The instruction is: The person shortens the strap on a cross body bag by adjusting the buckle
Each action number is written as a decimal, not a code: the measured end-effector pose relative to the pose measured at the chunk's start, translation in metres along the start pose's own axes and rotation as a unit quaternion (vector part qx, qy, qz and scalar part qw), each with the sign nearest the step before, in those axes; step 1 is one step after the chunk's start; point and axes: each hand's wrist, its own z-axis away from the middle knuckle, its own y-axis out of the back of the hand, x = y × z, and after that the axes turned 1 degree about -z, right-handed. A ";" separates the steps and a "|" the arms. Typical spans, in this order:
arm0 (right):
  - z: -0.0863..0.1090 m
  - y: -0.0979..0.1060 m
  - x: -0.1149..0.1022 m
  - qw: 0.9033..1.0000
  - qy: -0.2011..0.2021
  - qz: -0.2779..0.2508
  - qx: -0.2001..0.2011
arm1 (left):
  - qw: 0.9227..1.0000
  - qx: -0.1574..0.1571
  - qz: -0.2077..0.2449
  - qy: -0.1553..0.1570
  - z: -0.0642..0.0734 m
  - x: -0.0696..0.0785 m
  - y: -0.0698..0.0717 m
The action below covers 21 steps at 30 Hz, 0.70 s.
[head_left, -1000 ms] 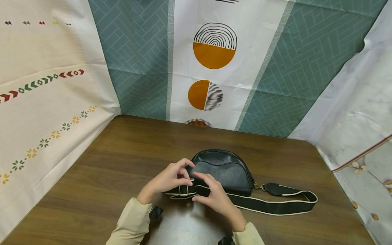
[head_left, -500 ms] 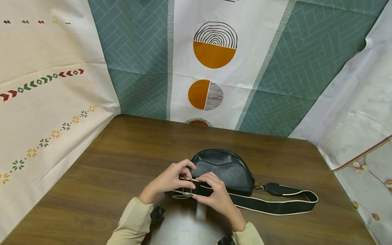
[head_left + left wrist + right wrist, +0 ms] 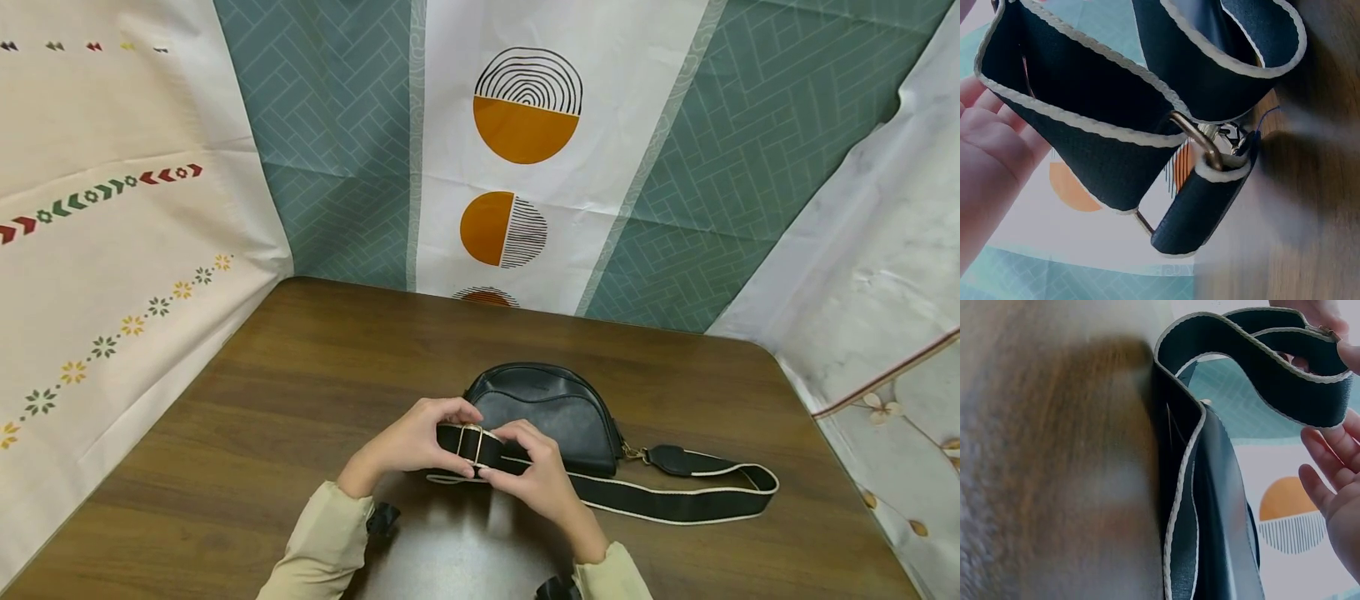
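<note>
A black half-moon handbag (image 3: 551,417) lies on the table behind both hands. Its dark strap (image 3: 671,504) has cream edging and a gold slider buckle (image 3: 471,444). My left hand (image 3: 412,437) grips the strap beside the buckle, index finger above and thumb below. Facing it, my right hand (image 3: 536,467) pinches the strap's other side, thumb tip near the left thumb. In the left wrist view, the strap loops past the palm (image 3: 988,144) to a rectangular metal ring (image 3: 1194,134) joined to a short tab. In the right wrist view, fingers (image 3: 1329,450) rest at the raised strap's edge.
A brass clasp (image 3: 633,455) joins the bag's right side to the strap, which curves across the wooden table (image 3: 315,375). Patterned cloths hang behind the table (image 3: 337,142) and along its left (image 3: 135,208) and right (image 3: 885,275) sides.
The slider buckle has risen and shifted right, with the strap turned more upright between the hands. Both hands now meet closely at the strap. The bag stays in place.
</note>
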 end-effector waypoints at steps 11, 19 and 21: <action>0.004 0.002 0.000 0.996 -0.075 -0.044 0.019 | 0.995 0.023 -0.078 -0.049 -0.006 -0.030 -0.010; 0.004 0.009 0.000 0.984 -0.145 -0.103 -0.027 | 0.993 0.030 -0.091 -0.064 -0.007 -0.030 -0.012; 0.003 0.012 0.000 0.980 -0.163 -0.106 -0.045 | 0.993 0.028 -0.097 -0.065 -0.007 -0.031 -0.013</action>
